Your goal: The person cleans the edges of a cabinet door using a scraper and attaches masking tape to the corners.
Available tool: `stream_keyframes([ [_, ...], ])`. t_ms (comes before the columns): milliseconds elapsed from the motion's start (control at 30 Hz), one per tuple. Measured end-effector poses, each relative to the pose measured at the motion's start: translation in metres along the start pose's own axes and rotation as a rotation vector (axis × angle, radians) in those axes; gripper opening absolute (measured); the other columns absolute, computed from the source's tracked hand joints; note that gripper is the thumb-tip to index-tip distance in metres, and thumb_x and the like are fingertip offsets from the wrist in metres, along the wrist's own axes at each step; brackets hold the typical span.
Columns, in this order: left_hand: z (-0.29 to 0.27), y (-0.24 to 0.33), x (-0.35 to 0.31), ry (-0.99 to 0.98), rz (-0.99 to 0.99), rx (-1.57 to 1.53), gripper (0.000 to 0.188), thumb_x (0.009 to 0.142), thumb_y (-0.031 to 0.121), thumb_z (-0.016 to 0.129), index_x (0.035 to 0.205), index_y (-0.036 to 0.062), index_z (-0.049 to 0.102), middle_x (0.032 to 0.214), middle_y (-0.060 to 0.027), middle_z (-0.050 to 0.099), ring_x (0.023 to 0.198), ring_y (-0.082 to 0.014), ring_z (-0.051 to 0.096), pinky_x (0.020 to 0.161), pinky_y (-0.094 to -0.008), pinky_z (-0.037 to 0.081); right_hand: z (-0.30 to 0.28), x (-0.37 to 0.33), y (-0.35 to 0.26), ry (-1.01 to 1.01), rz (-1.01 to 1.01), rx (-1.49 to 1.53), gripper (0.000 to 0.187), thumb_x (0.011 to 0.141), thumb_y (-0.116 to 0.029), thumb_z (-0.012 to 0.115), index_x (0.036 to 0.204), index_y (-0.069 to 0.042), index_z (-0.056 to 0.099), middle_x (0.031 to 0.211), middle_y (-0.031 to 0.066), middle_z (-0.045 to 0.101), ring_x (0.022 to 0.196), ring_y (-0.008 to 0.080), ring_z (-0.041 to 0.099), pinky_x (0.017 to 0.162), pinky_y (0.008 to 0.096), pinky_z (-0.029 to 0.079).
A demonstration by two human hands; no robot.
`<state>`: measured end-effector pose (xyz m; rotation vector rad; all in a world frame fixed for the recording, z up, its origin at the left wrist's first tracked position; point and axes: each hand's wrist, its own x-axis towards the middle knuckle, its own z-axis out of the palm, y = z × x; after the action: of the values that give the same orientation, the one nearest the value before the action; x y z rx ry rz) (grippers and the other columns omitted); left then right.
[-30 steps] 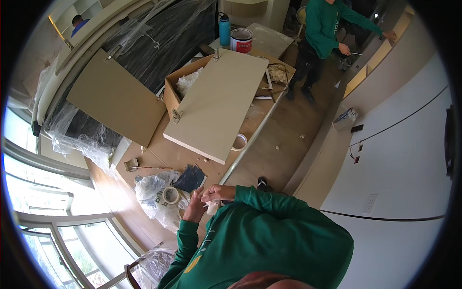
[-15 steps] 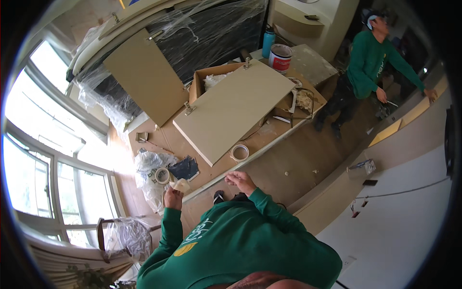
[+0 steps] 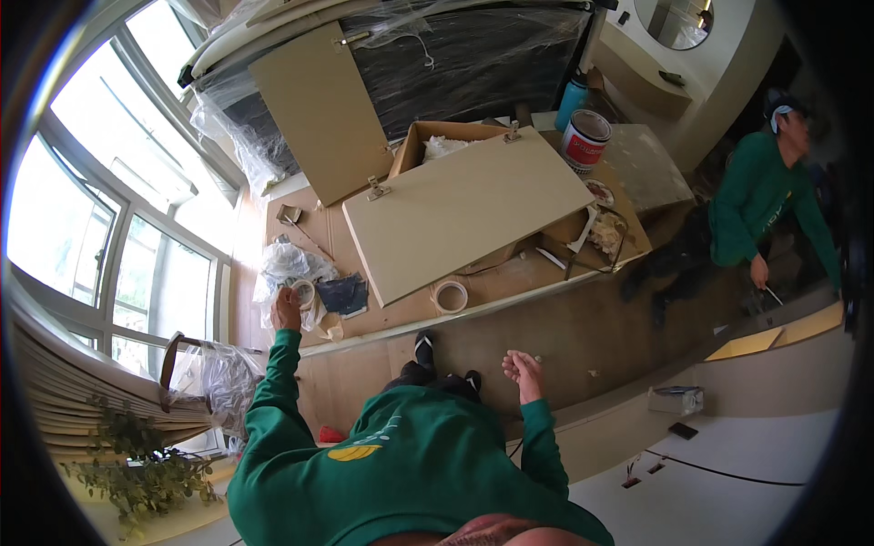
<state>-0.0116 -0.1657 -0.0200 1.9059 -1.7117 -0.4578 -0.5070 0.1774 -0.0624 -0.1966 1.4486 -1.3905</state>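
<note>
My left hand [image 3: 286, 311] is closed at the left rim of a roll of cream masking tape [image 3: 306, 289], beside a crumpled clear plastic bag [image 3: 296, 261]. A pale crumpled strip [image 3: 330, 329] hangs by the table edge below the roll. My right hand [image 3: 523, 369] is raised over the floor with its fingers curled; whatever they hold, if anything, is hidden. In front of me a beige cabinet door panel [image 3: 464, 218] with metal hinges lies across the table. A second tape roll [image 3: 450, 297] lies by its near edge.
Another beige panel [image 3: 319, 109] leans at the back beside an open cardboard box [image 3: 414, 146]. A paint can [image 3: 584, 141] and a blue bottle [image 3: 572, 98] stand at the back right. A co-worker [image 3: 760, 200] is at the right. A plastic-wrapped chair [image 3: 228, 378] stands left.
My left hand has moved away from me to the tape roll, and the pale strip is now below it. My right hand has swung right, away from the table. The view has shifted.
</note>
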Motion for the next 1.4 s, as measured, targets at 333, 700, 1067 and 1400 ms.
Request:
stream_keyframes([
  [333, 0.038, 0.178, 0.142, -0.032, 0.406, -0.461, 0.042, 0.103, 0.033, 0.061, 0.133, 0.0028, 0.060, 0.126, -0.0166, 0.068, 0.117, -0.0279, 0.066, 0.099, -0.0409, 0.052, 0.021, 0.052, -0.069, 0.006, -0.027, 0.221, 0.035, 0.105, -0.034, 0.057, 0.126, -0.006, 0.060, 0.110, 0.0087, 0.069, 0.100, 0.0196, 0.069, 0.085, 0.0349, 0.056],
  [700, 0.199, 0.372, 0.246, -0.847, 0.445, 0.576, 0.083, 0.090, 0.075, 0.050, 0.119, -0.0008, 0.069, 0.106, -0.0243, 0.071, 0.104, -0.0372, 0.069, 0.090, -0.0469, 0.053, 0.095, 0.173, -0.148, -0.218, -0.047, 0.374, 0.036, 0.102, -0.037, 0.063, 0.122, -0.008, 0.061, 0.114, 0.0075, 0.070, 0.106, 0.0200, 0.068, 0.089, 0.0367, 0.056],
  [1067, 0.206, 0.306, 0.248, -0.820, 0.157, 0.406, 0.088, 0.092, 0.081, 0.039, 0.146, 0.0140, 0.055, 0.139, -0.0200, 0.061, 0.131, -0.0363, 0.057, 0.114, -0.0467, 0.041, 0.102, 0.198, -0.168, -0.228, -0.335, 0.260, 0.042, 0.088, -0.016, 0.079, 0.124, -0.005, 0.061, 0.105, -0.0005, 0.067, 0.079, 0.0078, 0.058, 0.066, 0.0239, 0.045],
  [1400, -0.011, 0.344, 0.123, -0.560, 0.051, -0.240, 0.095, 0.084, 0.087, 0.050, 0.128, 0.0049, 0.069, 0.117, -0.0102, 0.072, 0.103, -0.0232, 0.069, 0.091, -0.0351, 0.054, 0.099, 0.199, -0.255, -0.463, -0.674, -0.091, 0.054, 0.093, -0.008, 0.071, 0.142, 0.003, 0.051, 0.136, 0.0132, 0.060, 0.120, 0.0241, 0.059, 0.108, 0.0379, 0.044],
])
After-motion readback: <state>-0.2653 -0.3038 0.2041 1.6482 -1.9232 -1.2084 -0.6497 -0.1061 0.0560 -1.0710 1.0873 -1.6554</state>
